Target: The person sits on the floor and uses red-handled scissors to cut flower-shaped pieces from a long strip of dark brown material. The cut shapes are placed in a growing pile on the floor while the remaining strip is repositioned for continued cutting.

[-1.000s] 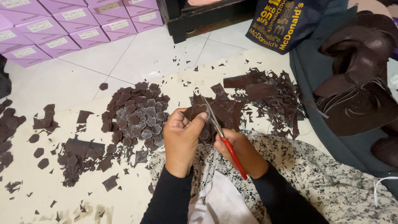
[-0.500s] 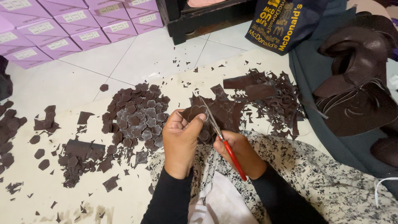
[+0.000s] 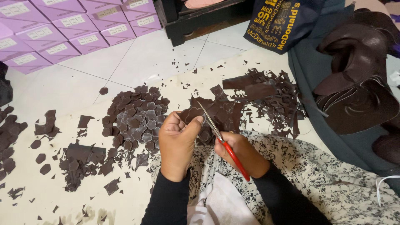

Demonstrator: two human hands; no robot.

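Observation:
My left hand (image 3: 178, 143) pinches a small dark brown flower-shaped piece (image 3: 190, 115) between thumb and fingers. My right hand (image 3: 243, 153) grips red-handled scissors (image 3: 221, 139), whose thin metal blades point up and left against the piece's edge. Just left of my hands lies a heap of cut flower shapes (image 3: 135, 118). Behind the scissors sits a pile of dark brown offcuts (image 3: 258, 100). Both arms wear black sleeves.
Purple boxes (image 3: 75, 29) are stacked at the far left. A dark bag with yellow print (image 3: 277, 23) stands at the back. Large dark brown sheets (image 3: 358, 79) lie at right on dark cloth. More scraps (image 3: 79, 160) dot the cream mat; patterned fabric (image 3: 333, 183) covers my lap.
The hands and scissors stay in nearly the same place; the piece in my left hand has turned slightly against the blades.

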